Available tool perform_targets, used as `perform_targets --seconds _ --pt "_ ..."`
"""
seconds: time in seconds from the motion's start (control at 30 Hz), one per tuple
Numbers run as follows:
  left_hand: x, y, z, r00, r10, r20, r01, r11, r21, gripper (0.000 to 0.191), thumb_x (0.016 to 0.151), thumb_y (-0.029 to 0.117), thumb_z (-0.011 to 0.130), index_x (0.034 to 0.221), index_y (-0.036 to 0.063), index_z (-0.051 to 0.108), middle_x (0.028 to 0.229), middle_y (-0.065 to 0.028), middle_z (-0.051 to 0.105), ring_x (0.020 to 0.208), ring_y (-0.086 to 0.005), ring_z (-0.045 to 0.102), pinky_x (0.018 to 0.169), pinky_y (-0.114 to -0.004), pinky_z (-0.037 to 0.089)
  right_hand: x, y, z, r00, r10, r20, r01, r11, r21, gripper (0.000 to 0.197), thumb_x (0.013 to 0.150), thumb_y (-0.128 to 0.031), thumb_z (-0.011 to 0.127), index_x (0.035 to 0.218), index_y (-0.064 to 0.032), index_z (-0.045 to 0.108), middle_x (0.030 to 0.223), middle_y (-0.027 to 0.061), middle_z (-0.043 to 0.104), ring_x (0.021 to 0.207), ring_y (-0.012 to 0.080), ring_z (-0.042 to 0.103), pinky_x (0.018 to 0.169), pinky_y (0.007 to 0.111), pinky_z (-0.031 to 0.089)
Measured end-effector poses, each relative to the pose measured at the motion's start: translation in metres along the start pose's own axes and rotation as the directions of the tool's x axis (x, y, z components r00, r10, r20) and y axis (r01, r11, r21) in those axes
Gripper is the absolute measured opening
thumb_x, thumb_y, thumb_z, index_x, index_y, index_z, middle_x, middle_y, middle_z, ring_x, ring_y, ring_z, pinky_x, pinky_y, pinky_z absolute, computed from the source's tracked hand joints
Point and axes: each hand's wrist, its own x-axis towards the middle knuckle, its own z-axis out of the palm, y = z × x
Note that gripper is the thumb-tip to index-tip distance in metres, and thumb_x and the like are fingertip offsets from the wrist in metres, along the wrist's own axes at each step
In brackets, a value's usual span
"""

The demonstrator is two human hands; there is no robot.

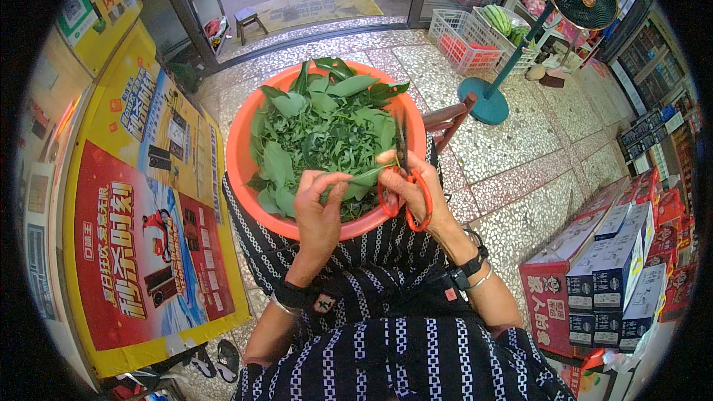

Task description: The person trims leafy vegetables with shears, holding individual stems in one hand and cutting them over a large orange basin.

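Note:
An orange plastic basin (240, 178) rests on my lap, holding green leaves (278, 164) whole around the sides and finely cut strips (340, 136) in the middle. Over its near side, my left hand (321, 200) pinches one end of a green leaf (365, 177). The leaf's other end is at the fingertips of my right hand (415, 184). That same hand has its fingers in the red handles of a pair of scissors (420, 206), whose dark blades point away from me over the basin's right rim.
A wooden chair (454, 117) stands just right of the basin. Beyond it are a standing fan (493, 100) and white plastic crates (465, 47) with watermelons (497, 19). Stacked cartons (604, 273) rise at right, a yellow poster-covered counter (161, 223) at left. A small stool (249, 23) sits near the doorway.

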Motion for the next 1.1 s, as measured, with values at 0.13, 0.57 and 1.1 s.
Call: perform_targets --seconds 0.13,0.57,1.1 --pt "-0.003 -0.003 0.007 0.996 0.071 -0.059 -0.074 0.996 -0.044 0.011 0.083 0.005 0.065 0.093 0.0045 0.068 0.100 -0.0082 0.054 0.090 -0.0228 0.054 0.074 -0.031 0.044 -0.001 0.000 0.003 0.996 0.051 0.078 -0.033 0.975 -0.220 0.014 0.087 -0.015 0.067 0.093 -0.0029 0.061 0.062 -0.0031 0.052 0.048 0.0044 0.049 0.042 0.020 0.037" --pt "-0.003 0.002 -0.001 0.954 -0.179 0.241 0.094 0.941 0.324 0.016 0.090 0.019 0.056 0.084 0.0047 0.056 0.080 -0.0155 0.060 0.078 -0.0337 0.058 0.066 -0.040 0.043 -0.002 0.003 0.008 0.999 0.043 -0.028 -0.047 0.982 -0.181 0.017 0.090 -0.016 0.060 0.079 -0.0028 0.057 0.055 0.0011 0.054 0.045 0.0079 0.052 0.042 0.020 0.039" --pt "0.010 -0.005 0.004 0.963 -0.151 0.222 0.169 0.983 -0.065 0.015 0.090 0.011 0.061 0.099 -0.0011 0.065 0.077 -0.0006 0.067 0.065 -0.0035 0.056 0.054 -0.019 0.045 0.003 0.016 0.005 0.987 0.159 -0.013 -0.156 0.942 -0.296 0.024 0.090 -0.025 0.062 0.079 -0.0055 0.054 0.059 -0.0040 0.052 0.047 0.0037 0.048 0.042 0.020 0.037"
